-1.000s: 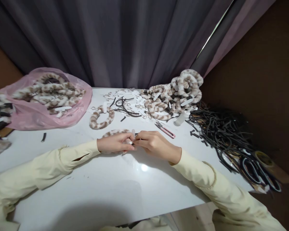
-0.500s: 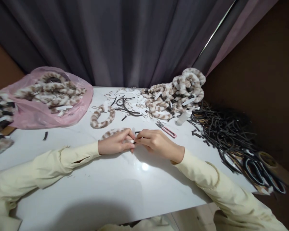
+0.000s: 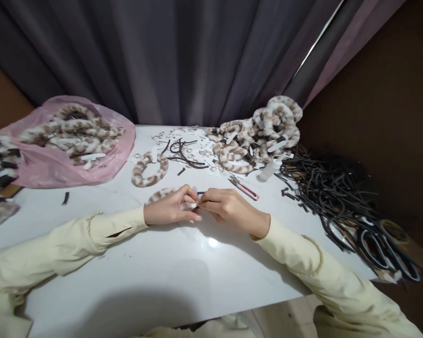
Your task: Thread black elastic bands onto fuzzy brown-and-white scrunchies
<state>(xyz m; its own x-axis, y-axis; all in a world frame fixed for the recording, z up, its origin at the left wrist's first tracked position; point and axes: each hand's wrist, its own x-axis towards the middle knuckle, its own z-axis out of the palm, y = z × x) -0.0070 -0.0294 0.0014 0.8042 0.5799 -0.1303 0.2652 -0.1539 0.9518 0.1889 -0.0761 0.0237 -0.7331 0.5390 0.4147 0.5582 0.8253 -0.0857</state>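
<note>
My left hand [image 3: 172, 205] is closed around part of a furry brown-and-white strap [image 3: 160, 195], which lies partly hidden behind it on the table. My right hand [image 3: 229, 206] pinches at the strap's end, its fingertips meeting those of the left. A short piece of black cord [image 3: 200, 192] shows just behind the fingertips, and something dark sits between the two hands, mostly covered. Beyond them a furry ring [image 3: 150, 170] with a white tag lies on the white table [image 3: 155, 277]. Pink-handled thread snips [image 3: 244, 188] rest behind my right hand.
A pink plastic bag [image 3: 116, 164] of furry rings stands at the left. Metal rings, white tags and black cords [image 3: 186, 157] lie at the back, beside a heap of furry rings [image 3: 278, 119] and a small bottle [image 3: 270, 170]. Black cords [image 3: 331, 188] and scissors [image 3: 373, 249] fill the right side.
My left thumb has straightened and moved slightly right, away from the fingertips above it. The right hand stays nearly still. The view has shifted a little.
</note>
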